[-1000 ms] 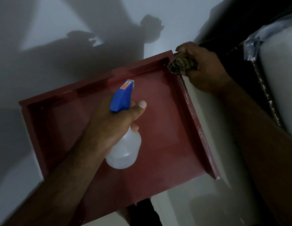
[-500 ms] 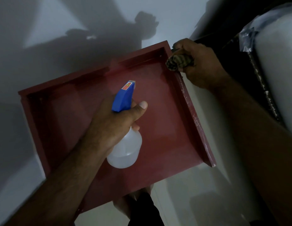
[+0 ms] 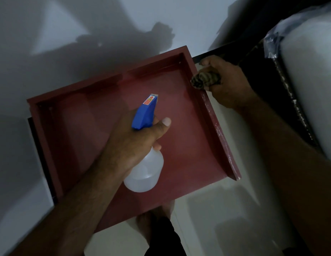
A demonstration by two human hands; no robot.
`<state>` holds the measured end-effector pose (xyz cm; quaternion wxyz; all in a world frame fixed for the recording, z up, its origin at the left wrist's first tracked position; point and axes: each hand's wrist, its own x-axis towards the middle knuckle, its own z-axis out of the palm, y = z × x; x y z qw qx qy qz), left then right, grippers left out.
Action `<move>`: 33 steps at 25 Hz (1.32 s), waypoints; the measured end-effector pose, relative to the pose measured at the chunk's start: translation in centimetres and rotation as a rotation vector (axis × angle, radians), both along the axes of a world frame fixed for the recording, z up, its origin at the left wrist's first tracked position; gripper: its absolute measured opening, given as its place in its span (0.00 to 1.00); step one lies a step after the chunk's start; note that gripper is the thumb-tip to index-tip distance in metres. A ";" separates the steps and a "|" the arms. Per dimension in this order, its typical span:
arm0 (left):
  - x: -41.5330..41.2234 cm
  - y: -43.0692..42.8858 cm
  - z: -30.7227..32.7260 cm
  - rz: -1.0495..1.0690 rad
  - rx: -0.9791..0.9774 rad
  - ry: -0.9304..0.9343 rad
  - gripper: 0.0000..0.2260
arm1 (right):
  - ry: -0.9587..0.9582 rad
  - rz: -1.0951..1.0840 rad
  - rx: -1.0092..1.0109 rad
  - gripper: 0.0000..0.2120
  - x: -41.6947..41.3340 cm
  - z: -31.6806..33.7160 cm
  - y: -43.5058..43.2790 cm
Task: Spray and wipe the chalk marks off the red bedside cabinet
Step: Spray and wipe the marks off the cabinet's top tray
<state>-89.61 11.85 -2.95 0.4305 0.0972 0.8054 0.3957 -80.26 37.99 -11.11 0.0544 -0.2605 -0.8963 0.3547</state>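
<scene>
- The cabinet (image 3: 109,84) stands against the wall (image 3: 105,24), which rises behind it. Rims run along the cabinet's back, left and right sides.
- The bottle (image 3: 146,174) hangs over the middle of the cabinet top, nozzle toward the back rim. The left hand (image 3: 131,143) holds it, reaching in from the near left.
- The cloth (image 3: 205,81) sits at the back right corner, against the right rim, bunched in the right hand (image 3: 229,84), which lies just outside that rim.
- The mattress (image 3: 309,89) lies to the right, beyond the right hand.
- The floor (image 3: 225,209) spreads before and right of the cabinet; a foot (image 3: 153,217) stands on it at the near edge.
</scene>
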 end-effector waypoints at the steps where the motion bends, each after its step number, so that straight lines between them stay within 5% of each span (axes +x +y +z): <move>1: 0.2 -0.2 0.0 -0.002 -0.002 0.001 0.18 | 0.007 -0.006 -0.006 0.25 -0.5 0.0 0.1; 21: 3.2 -3.7 1.2 -0.106 0.026 0.021 0.21 | -0.093 -0.185 -0.062 0.28 8.7 -0.2 -5.0; 27: 4.1 -5.0 0.8 -0.112 0.051 0.028 0.20 | 0.001 -0.178 -0.077 0.28 4.6 -0.3 -3.6; 33: 4.7 -5.8 1.4 -0.127 0.043 0.027 0.21 | -0.162 -0.234 -0.096 0.29 10.8 0.0 -6.3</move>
